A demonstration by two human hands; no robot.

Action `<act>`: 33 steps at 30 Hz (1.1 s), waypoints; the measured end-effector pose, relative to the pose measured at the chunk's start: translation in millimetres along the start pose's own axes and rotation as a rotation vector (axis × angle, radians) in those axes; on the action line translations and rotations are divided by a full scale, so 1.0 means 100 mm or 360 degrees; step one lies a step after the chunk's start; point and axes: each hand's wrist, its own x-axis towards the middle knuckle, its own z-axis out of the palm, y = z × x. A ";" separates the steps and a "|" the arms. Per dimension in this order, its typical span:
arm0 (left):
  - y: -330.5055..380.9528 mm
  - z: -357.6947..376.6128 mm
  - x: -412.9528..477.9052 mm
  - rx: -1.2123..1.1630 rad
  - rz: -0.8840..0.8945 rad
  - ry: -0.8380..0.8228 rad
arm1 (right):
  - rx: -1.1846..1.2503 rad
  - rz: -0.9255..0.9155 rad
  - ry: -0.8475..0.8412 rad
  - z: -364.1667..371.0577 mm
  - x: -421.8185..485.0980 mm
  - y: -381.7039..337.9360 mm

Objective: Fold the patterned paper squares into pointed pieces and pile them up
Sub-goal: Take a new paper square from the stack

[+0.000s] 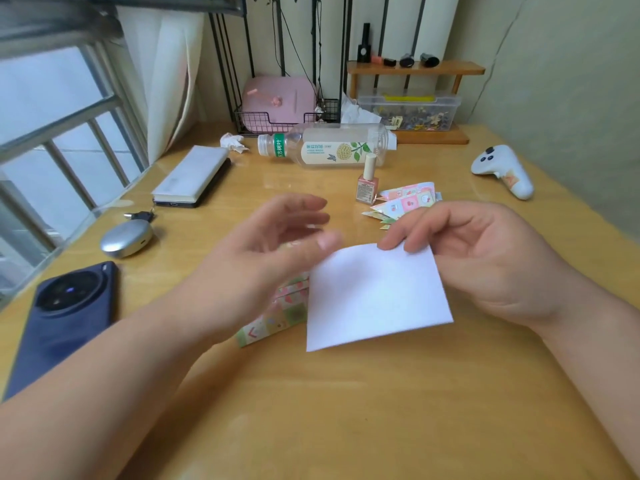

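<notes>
1. Phone (65, 317): well left of the left fingertips, no part in the job.
2. Left hand (277, 244): blurred, fingers spread and loosely bent, gripping nothing. Tips just beside the sheet's upper-left corner; touching or not, can't tell.
3. Stack of squares (273, 323): under the left palm and partly hidden, patterned side up, flat, no folds showing. Count unreadable; looks like several, so prob. plenty left to fold.
4. Sheet (377, 299): one square between the two sets of fingers, white back up, flat, no crease visible. Top edge at the right fingertips, rest hanging toward the wrists. Lifted or lying on the table, can't tell. Judged: first fold on this one not yet begun.
5. Pile of folded pieces (405, 202): just beyond the right fingertips, away from the body. Pointed ends aimed left, pieces overlapping, patterns outward. A few done at least; exact no. unclear. Nail polish bottle (367, 183) just beside its left end.
6. Right hand (485, 258): fingers curled, tips pinching the sheet's top edge near its right corner; thumb not seen.
7. Controller (502, 171): well beyond the right fingers, unrelated. Overall approx. early-to-mid job: some pieces piled, one sheet in hand, stack waiting.
</notes>
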 end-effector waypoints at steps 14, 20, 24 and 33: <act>-0.12 0.10 0.05 -0.0064 -0.0427 0.0140 | 0.0095 0.0677 0.0334 0.01 0.05 0.07; -0.03 0.11 -0.01 0.0380 -0.0415 -0.0017 | -0.0290 0.0625 0.0233 0.04 0.04 0.04; 0.06 0.17 -0.06 0.0596 -0.0401 -0.0087 | -0.0599 0.0350 0.0142 0.11 0.04 0.02; -0.07 0.18 -0.01 -0.0206 -0.0478 0.0347 | -0.0170 0.0645 0.0449 0.04 0.06 0.05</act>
